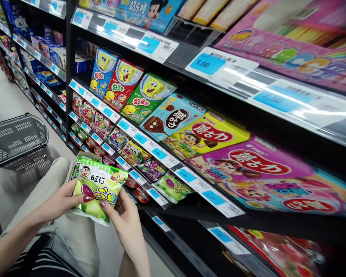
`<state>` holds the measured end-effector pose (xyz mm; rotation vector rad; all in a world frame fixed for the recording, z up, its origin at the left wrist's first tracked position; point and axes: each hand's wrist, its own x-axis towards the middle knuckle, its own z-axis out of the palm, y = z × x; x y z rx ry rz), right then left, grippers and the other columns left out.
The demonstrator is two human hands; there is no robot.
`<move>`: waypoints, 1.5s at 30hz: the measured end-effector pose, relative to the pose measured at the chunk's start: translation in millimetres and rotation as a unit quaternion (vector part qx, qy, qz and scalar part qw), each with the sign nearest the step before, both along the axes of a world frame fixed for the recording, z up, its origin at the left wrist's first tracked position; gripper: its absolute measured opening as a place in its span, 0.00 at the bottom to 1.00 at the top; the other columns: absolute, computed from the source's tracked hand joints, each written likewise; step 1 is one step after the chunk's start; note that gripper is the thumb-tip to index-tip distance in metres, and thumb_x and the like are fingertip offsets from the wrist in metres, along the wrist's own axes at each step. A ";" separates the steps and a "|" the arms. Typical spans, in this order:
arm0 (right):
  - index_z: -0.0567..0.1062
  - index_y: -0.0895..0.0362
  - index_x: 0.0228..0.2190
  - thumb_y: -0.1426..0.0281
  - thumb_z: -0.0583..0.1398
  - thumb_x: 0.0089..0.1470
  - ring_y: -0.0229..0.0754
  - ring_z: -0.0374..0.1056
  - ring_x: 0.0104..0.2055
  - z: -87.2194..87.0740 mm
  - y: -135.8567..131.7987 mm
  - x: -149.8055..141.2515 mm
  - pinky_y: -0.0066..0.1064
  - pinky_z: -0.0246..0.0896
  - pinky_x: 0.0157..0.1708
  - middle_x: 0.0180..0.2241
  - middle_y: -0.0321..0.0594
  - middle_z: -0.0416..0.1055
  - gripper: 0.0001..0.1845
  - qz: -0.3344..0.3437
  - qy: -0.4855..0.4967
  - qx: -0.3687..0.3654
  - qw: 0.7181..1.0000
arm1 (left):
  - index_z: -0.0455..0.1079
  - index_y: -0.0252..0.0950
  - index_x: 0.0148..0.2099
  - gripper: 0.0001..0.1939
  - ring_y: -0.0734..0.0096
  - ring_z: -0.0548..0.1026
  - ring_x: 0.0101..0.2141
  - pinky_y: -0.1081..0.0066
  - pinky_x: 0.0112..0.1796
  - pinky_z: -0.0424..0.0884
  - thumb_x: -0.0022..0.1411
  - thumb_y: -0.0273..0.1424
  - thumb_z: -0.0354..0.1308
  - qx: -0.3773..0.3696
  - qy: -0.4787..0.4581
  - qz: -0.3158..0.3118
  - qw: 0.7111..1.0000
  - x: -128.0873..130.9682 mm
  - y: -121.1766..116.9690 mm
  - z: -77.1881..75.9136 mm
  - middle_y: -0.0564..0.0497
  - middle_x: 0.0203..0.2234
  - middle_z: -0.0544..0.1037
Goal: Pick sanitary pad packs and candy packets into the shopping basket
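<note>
A green bag of gummy candy (99, 177) with a cartoon face is held above my lap. My left hand (66, 198) grips its left side, thumb across the front. At the lower right edge my right hand (121, 211) pinches the same bag, its thumb also on the front. The fingers behind the bag are hidden. Part of an open cardboard box (89, 155) shows behind the bag's top edge; what supports the box is hidden. A similar green candy bag (173, 187) lies on the low shelf to the right.
Shelves with price labels (158, 154) run along my right, holding snack boxes such as a yellow box (207, 134) and a green cartoon box (148, 96). A grey shopping basket (17, 134) stands at the left on the aisle floor (0, 96). An upper shelf edge (276, 96) juts out above.
</note>
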<state>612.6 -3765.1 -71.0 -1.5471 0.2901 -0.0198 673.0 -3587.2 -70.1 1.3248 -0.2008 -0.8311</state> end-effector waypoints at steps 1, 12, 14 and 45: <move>0.76 0.55 0.40 0.59 0.68 0.48 0.47 0.75 0.35 -1.5 -1.3 2.0 0.34 0.73 0.35 0.36 0.42 0.79 0.18 -0.001 0.002 0.025 1.000 | 0.72 0.38 0.51 0.23 0.57 0.77 0.43 0.59 0.47 0.73 0.59 0.46 0.62 0.007 -0.022 -0.011 1.000 1.9 -0.3 -1.5 0.46 0.46 0.79; 0.77 0.56 0.32 0.54 0.74 0.30 0.47 0.73 0.29 -102.3 -138.9 -77.1 0.35 0.69 0.28 0.27 0.39 0.77 0.28 -0.403 0.029 -0.014 0.914 | 0.72 0.34 0.56 0.28 0.40 0.71 0.51 0.47 0.50 0.65 0.52 0.27 0.67 0.470 -0.577 -0.089 0.662 22.6 0.9 -73.8 0.35 0.51 0.74; 0.74 0.57 0.27 0.54 0.74 0.28 0.43 0.69 0.23 -112.2 -164.2 -92.7 0.32 0.64 0.23 0.21 0.35 0.74 0.27 -0.441 0.034 -0.051 0.895 | 0.71 0.31 0.57 0.32 0.40 0.71 0.51 0.49 0.50 0.64 0.49 0.29 0.69 0.484 -0.615 -0.091 0.615 24.7 -3.2 -81.8 0.32 0.51 0.74; 0.79 0.52 0.36 0.57 0.73 0.36 0.45 0.73 0.29 -188.9 -94.5 -68.9 0.36 0.70 0.32 0.31 0.39 0.79 0.24 -0.279 0.010 0.199 0.939 | 0.78 0.36 0.40 0.14 0.74 0.75 0.21 0.77 0.26 0.66 0.66 0.33 0.51 0.297 -0.501 -0.060 0.810 75.5 29.1 -59.0 0.51 0.25 0.82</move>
